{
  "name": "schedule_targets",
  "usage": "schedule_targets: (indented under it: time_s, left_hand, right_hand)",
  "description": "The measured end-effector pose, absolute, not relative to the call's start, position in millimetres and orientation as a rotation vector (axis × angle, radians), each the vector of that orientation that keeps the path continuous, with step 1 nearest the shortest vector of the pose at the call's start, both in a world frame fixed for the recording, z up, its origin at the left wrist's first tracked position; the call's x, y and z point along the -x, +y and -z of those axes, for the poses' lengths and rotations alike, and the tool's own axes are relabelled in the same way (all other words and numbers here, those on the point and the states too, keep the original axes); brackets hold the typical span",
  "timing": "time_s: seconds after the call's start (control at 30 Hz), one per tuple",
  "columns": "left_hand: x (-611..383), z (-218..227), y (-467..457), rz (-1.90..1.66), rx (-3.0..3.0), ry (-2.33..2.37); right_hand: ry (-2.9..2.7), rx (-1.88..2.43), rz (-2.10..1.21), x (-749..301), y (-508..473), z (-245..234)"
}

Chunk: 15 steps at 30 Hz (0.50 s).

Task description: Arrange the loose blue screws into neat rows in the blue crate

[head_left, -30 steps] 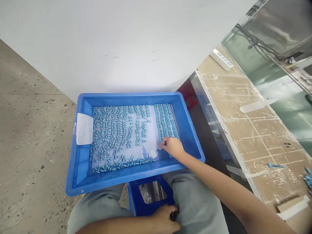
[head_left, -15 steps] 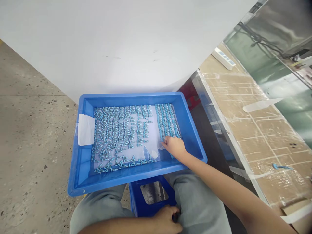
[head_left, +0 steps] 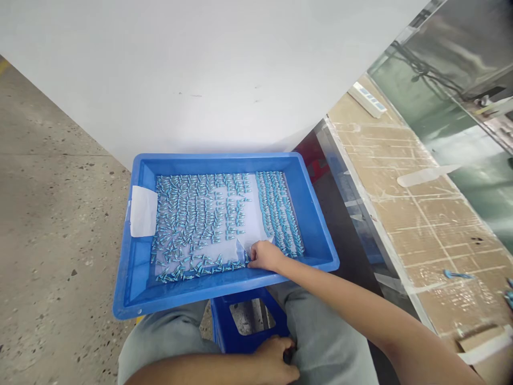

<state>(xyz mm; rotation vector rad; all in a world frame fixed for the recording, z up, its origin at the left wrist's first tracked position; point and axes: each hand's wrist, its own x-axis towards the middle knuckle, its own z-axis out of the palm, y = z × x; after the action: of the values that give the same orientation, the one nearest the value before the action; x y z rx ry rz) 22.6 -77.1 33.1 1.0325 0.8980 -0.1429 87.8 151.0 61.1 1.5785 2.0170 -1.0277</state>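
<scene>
A shallow blue plastic tray (head_left: 320, 230) lies across my knees, lined with a pale sheet (head_left: 250, 224). On the sheet are many small light-blue pieces with shiny metallic parts, too small to name. Those on the left (head_left: 192, 214) lie in loose rows, while those on the right (head_left: 278, 208) form tight columns. My right hand (head_left: 266, 255) is inside the tray at its front wall, fingers pinched beside the loose front pieces (head_left: 212, 264); what they grip is hidden. My left hand (head_left: 276, 359) rests curled near my right thigh, below the tray; its contents cannot be made out.
A white panel (head_left: 192, 80) rises behind the tray. At the tray's left end is a blank paper label (head_left: 144, 211). To the right stands a tape-covered bench (head_left: 420, 214) with a blue item (head_left: 459, 275) on it. A blue stool (head_left: 248, 345) is below.
My right hand has moved left and toward me, from the tight columns to the loose pieces at the front. The lower ends of the columns now show. My left hand stays put.
</scene>
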Motion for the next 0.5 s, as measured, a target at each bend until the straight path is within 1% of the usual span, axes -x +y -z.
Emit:
schedule_targets:
  time_s: [0.2, 0.37, 0.5]
  left_hand:
    - [-22, -30, -80, 0.144, -1.034, 0.889]
    - [-24, -25, -84, 0.150, -1.015, 0.890]
    - [-27, -17, -90, 0.119, -1.006, 0.876]
  right_hand:
    - [2.000, -1.704, 1.034, -109, 161, -78]
    - [1.998, -1.876, 0.828, -130, 176, -94]
    - [1.980, -1.902, 0.700, -134, 179, -91]
